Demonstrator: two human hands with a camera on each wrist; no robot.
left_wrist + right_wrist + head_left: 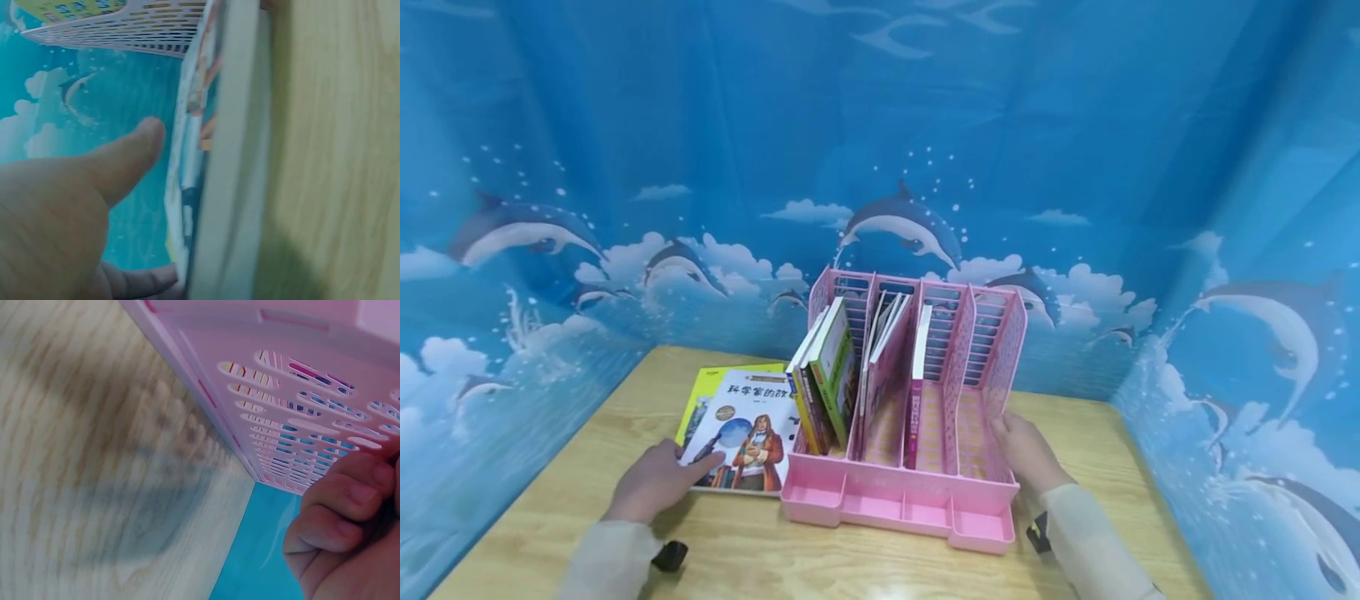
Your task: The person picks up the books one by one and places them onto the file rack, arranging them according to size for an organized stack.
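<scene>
A pink desk file organizer [895,504] with upright dividers stands on the table. My right hand [1028,454] grips the front edge of its right side wall; in the right wrist view, curled fingers [340,512] lie against the slotted panel [300,419], the thumb hidden. On the left lies a white picture book [760,433] with a figure in a red coat, on top of a yellow book [706,385]. My left hand [655,479] is at the white book's left edge. The left wrist view shows its thumb [134,159] raised apart from the cover and other fingers touching the edge.
Inside the organizer, a green book [831,367] leans with others in the leftmost compartment. Several thin books [883,346] fill the second, and a purple-spined book [916,408] stands in the third. A blue dolphin-print curtain [880,125] surrounds the wooden table [737,550].
</scene>
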